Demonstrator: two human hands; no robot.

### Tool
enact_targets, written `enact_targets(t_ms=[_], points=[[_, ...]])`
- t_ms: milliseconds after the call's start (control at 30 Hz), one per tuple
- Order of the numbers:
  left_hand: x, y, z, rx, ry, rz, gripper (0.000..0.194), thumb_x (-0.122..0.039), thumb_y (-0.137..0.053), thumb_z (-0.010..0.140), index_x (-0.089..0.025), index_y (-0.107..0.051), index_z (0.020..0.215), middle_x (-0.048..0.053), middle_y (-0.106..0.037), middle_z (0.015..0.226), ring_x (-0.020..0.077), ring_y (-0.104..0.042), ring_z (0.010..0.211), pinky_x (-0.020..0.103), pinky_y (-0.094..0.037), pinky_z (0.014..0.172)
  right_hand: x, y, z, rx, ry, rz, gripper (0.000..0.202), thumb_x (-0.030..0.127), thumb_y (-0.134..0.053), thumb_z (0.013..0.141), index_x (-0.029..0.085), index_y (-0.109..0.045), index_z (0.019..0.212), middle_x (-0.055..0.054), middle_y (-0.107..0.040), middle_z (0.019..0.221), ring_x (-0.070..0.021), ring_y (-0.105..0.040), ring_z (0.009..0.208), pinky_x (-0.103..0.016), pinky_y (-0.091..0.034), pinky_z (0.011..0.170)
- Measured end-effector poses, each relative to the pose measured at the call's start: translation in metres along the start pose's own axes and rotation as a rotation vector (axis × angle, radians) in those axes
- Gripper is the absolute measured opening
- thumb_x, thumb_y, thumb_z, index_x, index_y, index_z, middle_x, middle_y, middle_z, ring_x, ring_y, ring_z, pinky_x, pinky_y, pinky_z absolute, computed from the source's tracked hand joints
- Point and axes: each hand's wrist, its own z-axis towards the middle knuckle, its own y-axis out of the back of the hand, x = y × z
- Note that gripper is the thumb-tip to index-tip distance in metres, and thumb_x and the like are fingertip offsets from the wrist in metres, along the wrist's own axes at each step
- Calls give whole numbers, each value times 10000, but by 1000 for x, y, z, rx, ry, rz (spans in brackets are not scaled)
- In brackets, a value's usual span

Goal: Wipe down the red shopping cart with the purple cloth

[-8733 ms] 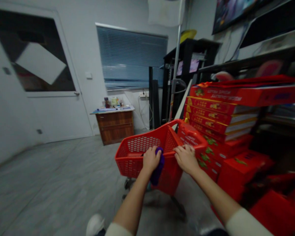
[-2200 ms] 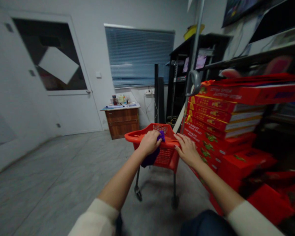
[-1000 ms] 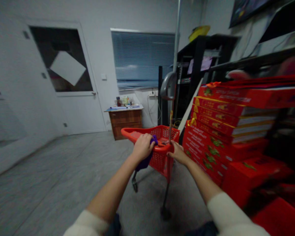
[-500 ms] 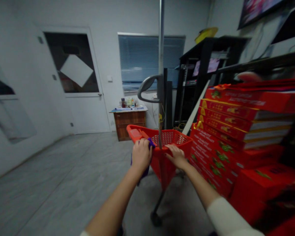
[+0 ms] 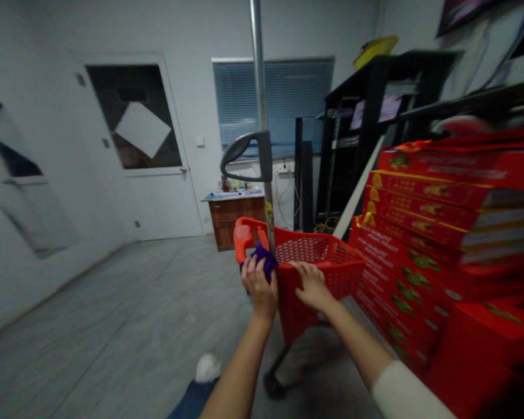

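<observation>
A red plastic shopping cart [image 5: 305, 247] with a perforated basket stands in front of me. Upright along its near side runs a metal pole with a grey loop handle [image 5: 247, 157]. My left hand [image 5: 259, 285] is closed on a bunched purple cloth [image 5: 265, 261], pressed against the cart near its red handle end. Fingers of my right hand [image 5: 311, 284] curl over the near rim of the basket and grip it, right of the pole. Part of the cloth is hidden behind my left hand.
Stacked red boxes [image 5: 423, 250] stand close on the right. A black rack [image 5: 371, 105] and a small wooden cabinet [image 5: 238, 218] are against the back wall, with a white door [image 5: 161, 203] to their left. My shoe [image 5: 208, 368] is on the grey floor.
The cart has turned, its pole shifting left and its basket reaching further right. My left hand sits slightly lower, more purple cloth shows, and my foot has come into view.
</observation>
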Motion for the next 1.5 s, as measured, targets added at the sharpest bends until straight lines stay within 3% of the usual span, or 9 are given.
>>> enact_targets(t_ms=[200,300,433,633,800,900,1067,1300,1500], points=[[3,-27,-53,-98,-27,4,441,-258,-524,917,-121,-470,1333,220,-452,1399,318,-218,1439,536,-312,1110,10,-2,0,-11,20,-26,744,148,-548,658,265,-433,1384,-80,-494,1317,-278,-396,1171,-430,-303,1033],[22,-26,-66,14,-317,11,384,-193,-522,907,-178,-539,1290,147,-550,1354,252,-304,1417,450,-309,1136,-6,0,6,31,84,-19,708,148,-530,670,255,-462,1366,-78,-514,1288,-265,-424,1131,-411,-330,1011],[36,-19,-48,173,-603,32,366,-135,-455,917,-205,-603,1244,82,-611,1320,192,-384,1379,392,-259,1170,-38,-2,15,102,57,9,697,150,-528,671,236,-474,1360,-85,-511,1317,-252,-422,1204,-402,-313,1053],[23,-33,-59,166,-482,140,380,-222,-519,909,-187,-590,1281,116,-591,1342,249,-383,1382,474,-271,1158,-46,-11,12,97,44,1,843,114,-513,636,222,-369,1460,-97,-508,1342,-254,-420,1233,-403,-297,1072],[38,-30,-88,286,-663,157,362,-166,-441,927,-223,-626,1232,64,-571,1378,199,-429,1346,389,-352,1103,-41,0,13,153,70,12,895,138,-517,649,255,-292,1507,-90,-525,1346,-262,-437,1231,-425,-284,1071],[48,-24,-74,314,-710,111,375,-163,-413,940,-233,-621,1244,43,-566,1386,176,-436,1340,354,-349,1103,-54,5,18,195,80,22,849,166,-527,673,229,-321,1495,-101,-475,1419,-265,-417,1267,-423,-295,1064],[43,-35,-52,278,-575,146,468,-121,-410,923,-201,-523,1370,94,-544,1403,210,-394,1380,410,-286,1155,-70,-4,19,231,26,-58,757,173,-560,671,236,-443,1417,-89,-541,1350,-261,-458,1230,-420,-298,1052],[49,-65,-107,337,-651,150,388,-161,-431,927,-192,-599,1275,79,-591,1345,189,-459,1324,388,-349,1125,-53,-5,14,235,19,-44,819,185,-533,681,186,-345,1478,-125,-518,1385,-276,-452,1258,-436,-292,1063],[53,-74,-61,417,-882,25,404,-204,-437,946,-283,-550,1326,20,-508,1438,184,-399,1366,414,-287,1162,-65,-10,14,220,36,-84,787,180,-524,671,219,-400,1447,-103,-505,1413,-269,-428,1287,-447,-258,1088]])
